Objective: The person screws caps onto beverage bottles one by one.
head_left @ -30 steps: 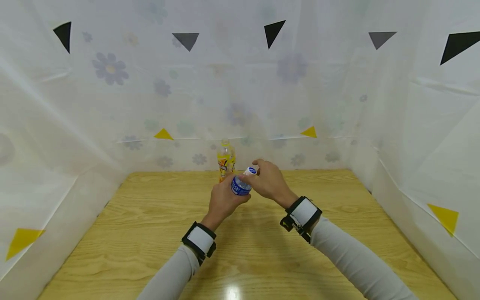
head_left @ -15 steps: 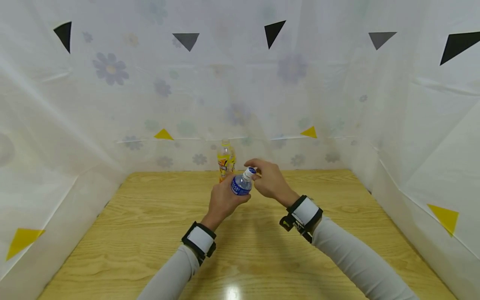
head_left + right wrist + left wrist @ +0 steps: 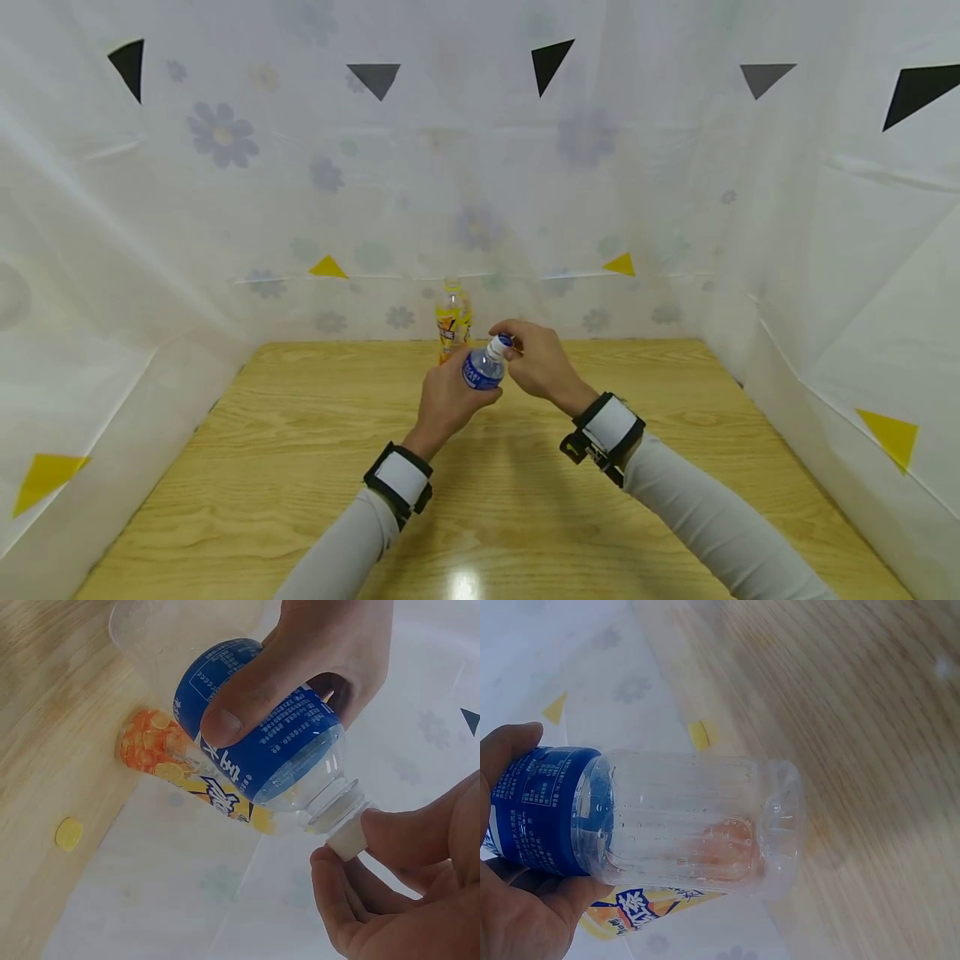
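My left hand grips a clear plastic bottle round its blue label, holding it tilted above the table. Water drops cling inside its transparent wall. At the bottle's neck, my right hand pinches the white cap between thumb and fingers, as the right wrist view shows. In the head view the cap's blue top faces up beside the right fingertips. A second bottle, with a yellow and orange label, stands upright just behind the left hand, its lower part hidden by that hand.
A yellow cap lies on the wooden table near its back edge. White flowered sheeting closes off the back and both sides. Black, grey and yellow triangles are fixed to it.
My right thumb has drawn back from across the bottle's neck to the right side of the cap, baring the neck. Over the last half second the hands barely move; the left hand keeps its grip.
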Demonstrator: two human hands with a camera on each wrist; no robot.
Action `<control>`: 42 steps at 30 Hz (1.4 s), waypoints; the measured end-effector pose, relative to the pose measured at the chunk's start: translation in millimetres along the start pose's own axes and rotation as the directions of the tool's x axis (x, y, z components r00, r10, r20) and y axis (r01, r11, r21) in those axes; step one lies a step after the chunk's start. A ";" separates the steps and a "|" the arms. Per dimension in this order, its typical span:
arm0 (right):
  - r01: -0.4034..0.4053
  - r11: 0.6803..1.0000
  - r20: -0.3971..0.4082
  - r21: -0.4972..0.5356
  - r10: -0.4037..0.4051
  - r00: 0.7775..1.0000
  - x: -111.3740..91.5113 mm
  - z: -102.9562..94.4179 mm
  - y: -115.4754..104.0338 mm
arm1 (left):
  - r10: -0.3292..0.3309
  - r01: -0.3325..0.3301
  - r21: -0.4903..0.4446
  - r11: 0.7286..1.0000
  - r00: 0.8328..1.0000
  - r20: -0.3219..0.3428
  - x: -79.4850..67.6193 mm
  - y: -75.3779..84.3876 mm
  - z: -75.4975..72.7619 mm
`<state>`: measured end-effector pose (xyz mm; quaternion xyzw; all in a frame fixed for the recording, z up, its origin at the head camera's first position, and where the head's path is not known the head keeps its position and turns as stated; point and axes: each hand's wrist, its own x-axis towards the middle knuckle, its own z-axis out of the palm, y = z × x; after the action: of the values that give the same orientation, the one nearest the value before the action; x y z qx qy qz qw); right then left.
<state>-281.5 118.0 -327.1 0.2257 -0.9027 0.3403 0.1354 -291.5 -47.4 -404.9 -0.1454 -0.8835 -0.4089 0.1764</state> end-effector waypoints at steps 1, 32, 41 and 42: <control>0.000 1.000 0.000 -0.003 0.000 1.000 0.1 0.0 0.2 | 0.000 0.000 -0.001 1.000 1.000 0.000 -0.1 0.0 0.0; -0.105 0.994 0.002 -0.015 0.105 0.994 -0.6 -0.1 1.5 | -0.013 0.013 -0.033 0.999 1.000 0.010 -2.3 0.3 -0.9; -0.021 1.000 0.039 -0.009 0.022 0.999 -1.4 -4.0 -5.4 | -0.015 0.015 -0.012 1.000 1.000 0.002 -1.9 0.2 -1.5; -0.021 1.000 0.034 -0.010 0.022 0.999 -1.6 -3.8 -5.1 | -0.014 0.014 -0.009 1.000 1.000 0.000 -1.6 0.3 -1.4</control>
<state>-277.3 117.6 -322.2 0.2212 -0.9088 0.3336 0.1173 -289.7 -48.6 -404.6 -0.1403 -0.8826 -0.4141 0.1728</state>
